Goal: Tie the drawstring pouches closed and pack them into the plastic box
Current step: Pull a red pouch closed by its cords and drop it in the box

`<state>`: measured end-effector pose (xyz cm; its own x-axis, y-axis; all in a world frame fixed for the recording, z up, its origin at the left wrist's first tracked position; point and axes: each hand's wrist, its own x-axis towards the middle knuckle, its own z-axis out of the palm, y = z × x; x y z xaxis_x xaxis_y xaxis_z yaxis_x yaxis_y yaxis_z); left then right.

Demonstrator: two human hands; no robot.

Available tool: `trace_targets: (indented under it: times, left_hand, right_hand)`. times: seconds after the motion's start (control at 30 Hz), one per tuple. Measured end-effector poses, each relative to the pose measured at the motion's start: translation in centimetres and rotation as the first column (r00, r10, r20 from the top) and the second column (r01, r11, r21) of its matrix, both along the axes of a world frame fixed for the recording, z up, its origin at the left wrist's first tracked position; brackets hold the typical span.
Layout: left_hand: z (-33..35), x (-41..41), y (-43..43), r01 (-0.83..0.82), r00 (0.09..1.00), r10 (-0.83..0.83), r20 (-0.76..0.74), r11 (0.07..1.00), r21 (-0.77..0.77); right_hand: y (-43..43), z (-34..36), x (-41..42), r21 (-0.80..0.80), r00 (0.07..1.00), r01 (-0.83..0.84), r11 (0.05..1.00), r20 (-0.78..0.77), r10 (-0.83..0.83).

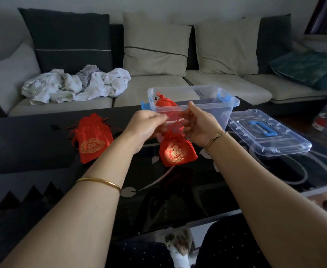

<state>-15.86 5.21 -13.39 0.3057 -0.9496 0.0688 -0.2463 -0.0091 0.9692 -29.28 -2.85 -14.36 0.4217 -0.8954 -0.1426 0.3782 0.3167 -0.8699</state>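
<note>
White cloths (pixel 75 86) lie crumpled on the sofa (pixel 139 82) seat, far left, beyond the table (pixel 23 144). Nearer, on the left part of the dark glossy table, rests a small stack of red pouches (pixel 94 139) with gold emblems, their mouths loose and their cords straggling out. A gold bangle (pixel 98 181) circles my left forearm. My left hand (pixel 147 120) is raised over the middle of the table, fingers curled in, pinching one end of the drawstring (pixel 176 121). Below and between both hands hangs the red pouch (pixel 177 151) I am tying, its neck gathered tight and its gold print facing me. It is either just above the table or resting on it; I cannot tell which. My right hand (pixel 199 124) mirrors the left, thumb and fingers pinching the other end of the cord, with a thin bracelet (pixel 216 138) at its wrist. Just beyond my hands stands the clear plastic box (pixel 222 109) with blue latches, open, and inside its left end lies one tied pouch (pixel 165 103). To the right of the box, flat on the table, is its clear lid (pixel 268 144) with a blue handle (pixel 263 128). Far right, a teal cushion (pixel 305 68) rests on the sofa.
</note>
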Motion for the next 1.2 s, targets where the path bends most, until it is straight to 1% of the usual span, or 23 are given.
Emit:
trace_targets:
  times: [0.1,0.2,0.27,0.37,0.4,0.47,0.53,0.57,0.63,0.67,0.73,0.93,1.13,1.2]
  left_hand:
    - [0.0,-0.3,0.0,0.054,0.99,-0.057,0.126,0.998,0.025]
    - [0.1,-0.5,-0.1,0.067,0.987,-0.071,0.143,0.997,0.03]
    - [0.0,-0.5,-0.1,0.062,0.992,-0.065,0.107,0.998,0.029]
    - [-0.1,-0.3,0.0,0.031,0.999,-0.032,0.011,0.999,0.034]
    - [-0.1,-0.2,0.0,0.02,1.0,-0.02,-0.014,0.999,0.035]
    - [-0.1,0.0,-0.1,-0.002,0.999,0.004,-0.051,0.999,0.033]
    - [-0.2,0.0,-0.1,-0.041,0.997,0.043,-0.057,0.999,0.029]
    - [-0.2,-0.1,-0.1,-0.061,0.997,0.062,-0.05,0.998,0.029]
    - [-0.4,-0.2,-0.1,-0.095,0.995,0.096,-0.04,0.995,0.025]
    - [-0.4,-0.2,-0.1,-0.113,0.993,0.113,-0.036,0.993,0.023]
    - [-0.5,-0.1,-0.2,-0.144,0.989,0.145,-0.035,0.989,0.022]
    - [-0.3,-0.4,-0.4,-0.192,0.981,0.193,-0.026,0.981,0.025]
    - [-0.1,-0.4,-0.3,-0.22,0.974,0.222,-0.041,0.974,0.052]
    - [0.1,-0.4,-0.2,-0.224,0.972,0.227,-0.056,0.973,0.06]
  right_hand:
    - [0.9,0.8,0.5,-0.145,0.999,-0.028,0.989,-0.047,0.021]
    - [1.4,1.0,1.0,-0.254,0.994,-0.054,0.966,-0.11,0.027]
    - [1.4,1.1,1.1,-0.273,0.982,-0.07,0.959,-0.186,0.019]
    - [1.6,1.1,0.9,-0.266,0.916,-0.127,0.955,-0.401,0.01]
    - [1.7,1.1,0.9,-0.256,0.904,-0.137,0.957,-0.427,0.016]
    - [1.9,1.3,0.8,-0.258,0.916,-0.143,0.955,-0.4,0.029]
    - [2.1,1.3,0.8,-0.336,0.916,-0.167,0.927,-0.401,0.019]
    - [2.1,1.1,0.7,-0.407,0.9,-0.188,0.894,-0.437,-0.01]
    - [2.0,0.7,0.8,-0.566,0.836,-0.243,0.788,-0.534,-0.125]
    - [2.0,0.6,0.8,-0.624,0.805,-0.272,0.733,-0.565,-0.182]
    - [2.1,0.5,0.9,-0.688,0.769,-0.306,0.658,-0.586,-0.255]
    - [2.2,0.4,0.9,-0.773,0.723,-0.346,0.531,-0.58,-0.374]
    - [2.2,0.7,1.5,-0.811,0.597,-0.493,0.317,-0.58,-0.554]
    - [2.3,0.6,1.7,-0.803,0.565,-0.527,0.279,-0.576,-0.591]
